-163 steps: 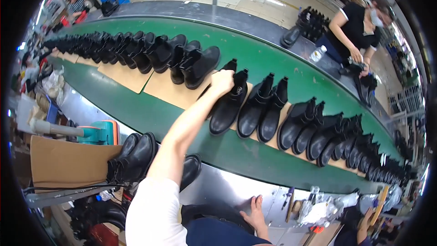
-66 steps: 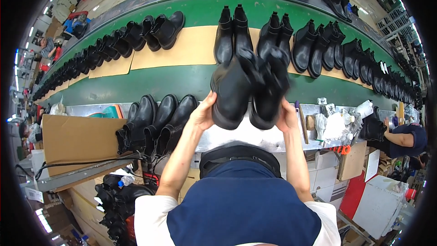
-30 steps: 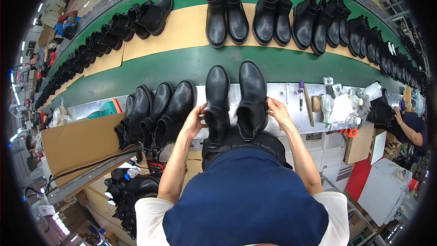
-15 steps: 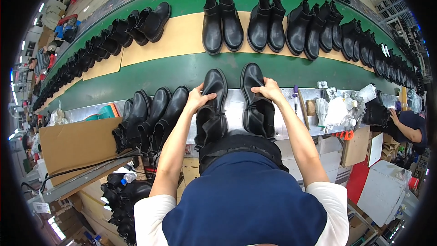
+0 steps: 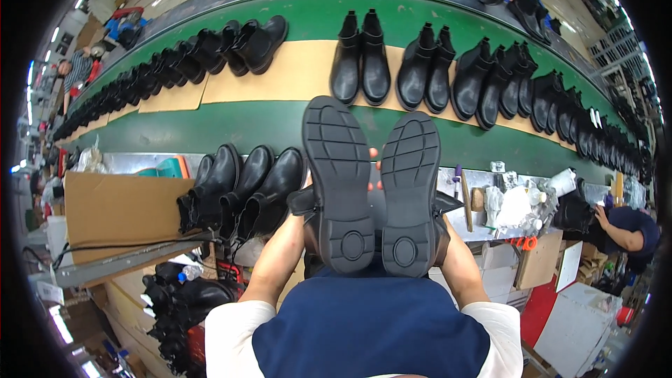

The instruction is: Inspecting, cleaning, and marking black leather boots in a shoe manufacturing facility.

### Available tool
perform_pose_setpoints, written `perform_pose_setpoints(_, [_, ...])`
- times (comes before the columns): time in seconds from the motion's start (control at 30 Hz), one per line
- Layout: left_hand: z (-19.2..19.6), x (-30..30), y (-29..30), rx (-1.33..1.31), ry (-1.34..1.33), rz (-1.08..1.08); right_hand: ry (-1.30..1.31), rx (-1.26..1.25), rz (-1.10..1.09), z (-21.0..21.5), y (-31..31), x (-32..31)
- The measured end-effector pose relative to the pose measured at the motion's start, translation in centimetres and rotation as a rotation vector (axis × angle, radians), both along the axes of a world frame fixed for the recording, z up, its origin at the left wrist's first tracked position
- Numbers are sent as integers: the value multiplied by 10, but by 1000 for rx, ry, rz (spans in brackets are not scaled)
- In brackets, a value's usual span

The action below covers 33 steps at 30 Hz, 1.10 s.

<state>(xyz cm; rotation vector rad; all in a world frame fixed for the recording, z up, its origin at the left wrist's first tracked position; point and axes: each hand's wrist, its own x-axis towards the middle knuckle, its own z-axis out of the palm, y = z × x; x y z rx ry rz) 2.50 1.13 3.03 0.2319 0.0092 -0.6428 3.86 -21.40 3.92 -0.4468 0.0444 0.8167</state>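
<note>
Two black ankle boots are raised in front of me, their ridged soles turned up toward my view. My left hand [image 5: 373,153] holds the left boot [image 5: 339,161]; only its fingertips and a bit of its side show past the sole. Behind the right boot [image 5: 411,168] is my right hand [image 5: 379,166], gripping it, with fingertips peeking out at the inner edge. The boots stand side by side with a narrow gap. Most of both palms is hidden by the soles.
Beyond them, a green conveyor belt [image 5: 266,126] carries rows of black boots [image 5: 360,63] on tan board. More boots [image 5: 276,182] stand on my left by a cardboard box [image 5: 126,217]. Bottles and plastic bags [image 5: 518,206] lie at right. Other people work at the far side and right.
Both boots have been lifted off the metal bench edge and tipped, so the soles now show instead of the uppers. My hands have come nearer to my body and closer together.
</note>
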Motion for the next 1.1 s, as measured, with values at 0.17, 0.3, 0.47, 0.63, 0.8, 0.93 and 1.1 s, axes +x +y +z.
perform_pose_setpoints(0.17, [23, -14, 14, 120, 92, 98, 235, -43, -23, 12, -14, 10])
perform_pose_setpoints(0.3, [-7, -8, 45, 206, 454, -138, 303, -159, 197, -54, -59, 32])
perform_pose_setpoints(0.47, [-82, -58, 14, 388, 462, 246, 472, -254, -201, -70, -24, -17])
perform_pose_setpoints(0.63, [-54, -42, -18, 456, 391, 241, 356, -153, -92, -59, -8, -28])
perform_pose_setpoints(0.8, [-37, -19, -21, 418, 402, 364, 250, -326, -250, -46, 6, -2])
perform_pose_setpoints(0.93, [-34, -10, -22, 416, 392, 437, 211, -408, -409, -27, 15, 6])
perform_pose_setpoints(1.1, [-35, -10, -25, 469, 342, 514, 165, -439, -453, -25, 11, 8])
